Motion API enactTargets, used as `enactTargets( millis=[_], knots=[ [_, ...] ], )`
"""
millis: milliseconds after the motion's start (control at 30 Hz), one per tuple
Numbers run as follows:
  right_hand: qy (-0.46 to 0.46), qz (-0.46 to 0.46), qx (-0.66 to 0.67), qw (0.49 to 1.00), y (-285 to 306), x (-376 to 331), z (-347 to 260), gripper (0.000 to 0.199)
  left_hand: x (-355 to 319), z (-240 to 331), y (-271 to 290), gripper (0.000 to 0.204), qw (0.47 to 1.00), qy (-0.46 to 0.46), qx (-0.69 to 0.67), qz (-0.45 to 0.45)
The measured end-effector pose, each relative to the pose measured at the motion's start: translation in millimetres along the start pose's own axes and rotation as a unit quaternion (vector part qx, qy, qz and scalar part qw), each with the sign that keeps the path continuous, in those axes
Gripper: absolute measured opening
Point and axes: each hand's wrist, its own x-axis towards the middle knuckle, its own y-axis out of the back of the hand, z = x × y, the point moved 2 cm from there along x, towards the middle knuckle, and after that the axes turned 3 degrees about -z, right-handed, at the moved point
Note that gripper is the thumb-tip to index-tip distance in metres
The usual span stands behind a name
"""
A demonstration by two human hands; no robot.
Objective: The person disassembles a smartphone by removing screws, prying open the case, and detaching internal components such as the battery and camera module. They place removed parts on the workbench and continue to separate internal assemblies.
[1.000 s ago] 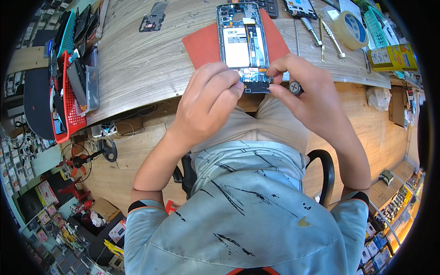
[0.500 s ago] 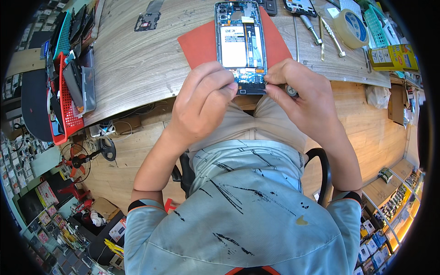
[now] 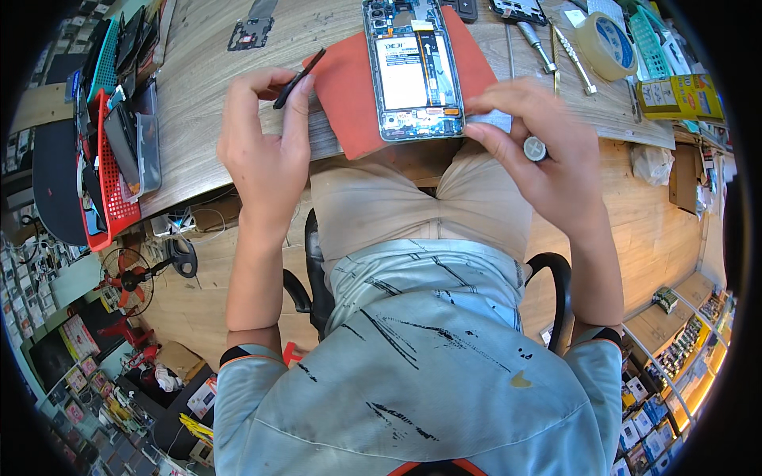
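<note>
Left hand (image 3: pixel 270 147) is up left of centre, pinching a slim black piece (image 3: pixel 299 79) between thumb and fingers — it's held at a slant over the desk edge, clear of the phone. The phone (image 3: pixel 417 75) itself is at the top centre of the frame, back off, so you can see the blue circuit board (image 3: pixel 397 25) up top and the big white battery (image 3: pixel 403 75) in the middle. It's lying on a red mat (image 3: pixel 349 103), with its bottom end toward the person's lap. Right hand (image 3: pixel 548 147) is right of centre, a bit blurry, thumb and finger by the phone's lower right corner; can't tell if they're actually gripping it. That same hand has a grey round-ended tool (image 3: pixel 535 148) tucked in it. Around that there's the wood-look desk (image 3: pixel 198 103), with a flat dark part (image 3: pixel 252 33) lying at the upper left — plus a tape roll (image 3: pixel 605 49), a silver tool (image 3: pixel 575 62) and a yellow box (image 3: pixel 683 97) at the upper right. Red basket (image 3: pixel 119 208) sits at the far left, stuffed with dark bits.
</note>
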Motion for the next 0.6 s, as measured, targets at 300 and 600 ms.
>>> enactTargets(
  millis=[300,600],
  knots=[
    [0.096,-0.08,-0.011,0.992,5.5,24.2,17.0,0.026,0.0,-29.3,-7.3,0.021,0.985,0.163,-0.06,-0.022],
    [0.125,-0.095,-0.008,0.988,7.4,38.5,23.1,0.023,37.5,-37.7,-7.3,0.021,0.992,-0.049,0.118,-0.009]
  ],
)
